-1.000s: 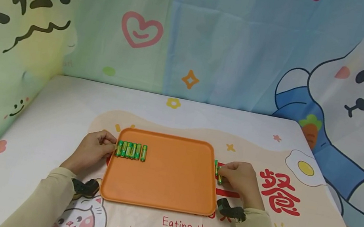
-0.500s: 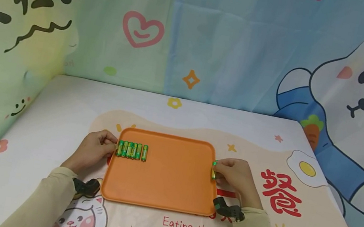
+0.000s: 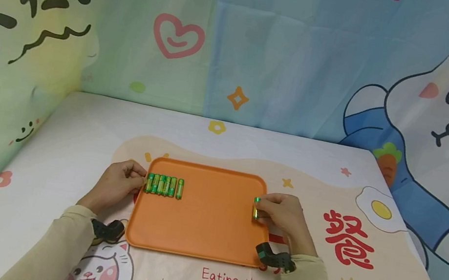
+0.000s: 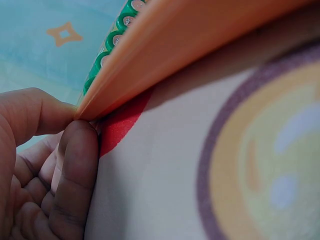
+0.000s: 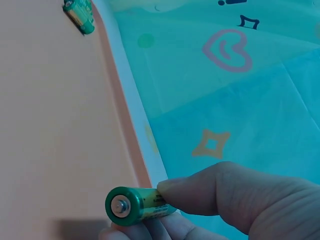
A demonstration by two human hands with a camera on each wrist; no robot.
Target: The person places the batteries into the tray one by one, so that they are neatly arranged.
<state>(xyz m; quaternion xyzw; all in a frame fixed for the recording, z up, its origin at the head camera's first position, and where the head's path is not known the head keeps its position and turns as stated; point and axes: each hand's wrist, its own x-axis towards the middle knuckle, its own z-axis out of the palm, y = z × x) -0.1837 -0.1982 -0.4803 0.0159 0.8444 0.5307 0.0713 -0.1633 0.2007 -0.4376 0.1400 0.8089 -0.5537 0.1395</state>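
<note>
An orange tray (image 3: 197, 224) lies on the printed table cover. Several green batteries (image 3: 161, 185) stand side by side in a row at its left end; one battery (image 3: 179, 189) sits slightly apart at the row's right. My left hand (image 3: 118, 185) pinches the tray's left rim, with the thumb above and a finger below in the left wrist view. Between thumb and fingers, my right hand (image 3: 286, 217) holds another green battery (image 5: 140, 205) over the tray's right side. Its metal nub faces the camera in the right wrist view.
The table cover (image 3: 87, 137) carries printed drawings and lettering around the tray. A printed cloth backdrop (image 3: 286, 61) rises behind the table. Both wrists wear dark camera mounts, one of them the right mount (image 3: 276, 257) near the tray's lower right corner.
My right hand has moved left with the battery, from beside the tray's right edge to over the tray. The left hand still pinches the left rim.
</note>
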